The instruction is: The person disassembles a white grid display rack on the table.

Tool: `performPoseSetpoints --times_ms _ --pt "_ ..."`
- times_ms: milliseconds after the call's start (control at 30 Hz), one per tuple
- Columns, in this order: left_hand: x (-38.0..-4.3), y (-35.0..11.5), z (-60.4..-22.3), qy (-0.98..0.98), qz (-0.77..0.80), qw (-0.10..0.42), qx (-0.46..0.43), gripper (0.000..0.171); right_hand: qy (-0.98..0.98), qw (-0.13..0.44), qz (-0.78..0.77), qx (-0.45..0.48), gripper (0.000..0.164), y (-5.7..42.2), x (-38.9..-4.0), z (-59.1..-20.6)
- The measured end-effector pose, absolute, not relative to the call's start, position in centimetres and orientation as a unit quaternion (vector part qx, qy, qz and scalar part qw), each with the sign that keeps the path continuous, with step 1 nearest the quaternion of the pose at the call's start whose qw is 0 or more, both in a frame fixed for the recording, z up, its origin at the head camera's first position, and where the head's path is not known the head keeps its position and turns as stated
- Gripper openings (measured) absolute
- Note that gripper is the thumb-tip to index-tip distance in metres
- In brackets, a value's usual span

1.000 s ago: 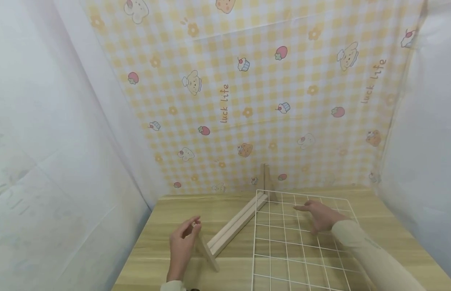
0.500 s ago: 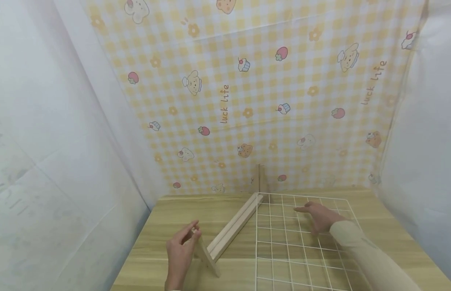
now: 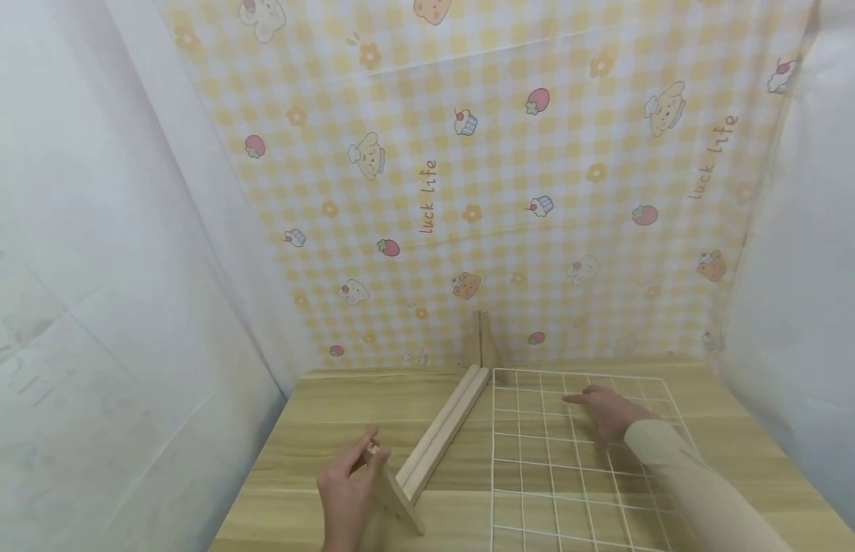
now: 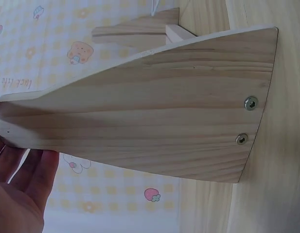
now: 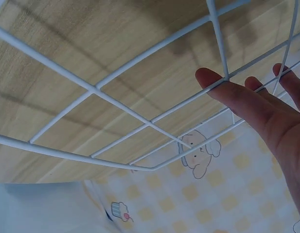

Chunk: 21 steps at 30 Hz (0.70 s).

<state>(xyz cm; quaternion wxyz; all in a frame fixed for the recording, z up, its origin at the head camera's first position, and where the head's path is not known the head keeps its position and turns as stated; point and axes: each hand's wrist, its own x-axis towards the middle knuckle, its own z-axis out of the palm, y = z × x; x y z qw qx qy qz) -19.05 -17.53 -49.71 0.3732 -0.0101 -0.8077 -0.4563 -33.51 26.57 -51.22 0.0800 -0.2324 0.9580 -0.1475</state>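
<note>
A pale wooden stand lies slantwise across the table, two rails joining an end panel at each end. My left hand grips the narrow top of its near end panel, which shows two metal bolts near the base. The far end panel stands upright by the backdrop. To the right, my right hand holds a white wire grid panel, with thumb and fingers about its wires. In the right wrist view the grid is raised over the table and casts a shadow.
A yellow checked cloth with cartoon prints hangs behind the wooden table. White sheets enclose the left and right sides. The grid's far left corner lies close beside the stand's far end.
The stand has turned: its far end has swung left and its near end has come slightly toward me and right, with my left hand on it. The grid has shifted slightly right.
</note>
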Motion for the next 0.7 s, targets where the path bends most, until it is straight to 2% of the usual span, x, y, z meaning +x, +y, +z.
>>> performPoseSetpoints --times_ms 433,700 --pt "-17.9 -16.0 -49.3 -0.823 -0.414 0.387 0.023 0.036 0.959 0.082 -0.154 -0.223 0.1 27.1 -34.6 -52.8" --pt "-17.3 -15.2 -49.3 -0.836 -0.366 0.409 0.021 0.035 0.963 0.076 -0.133 -0.22 0.098 26.3 -34.7 -52.6"
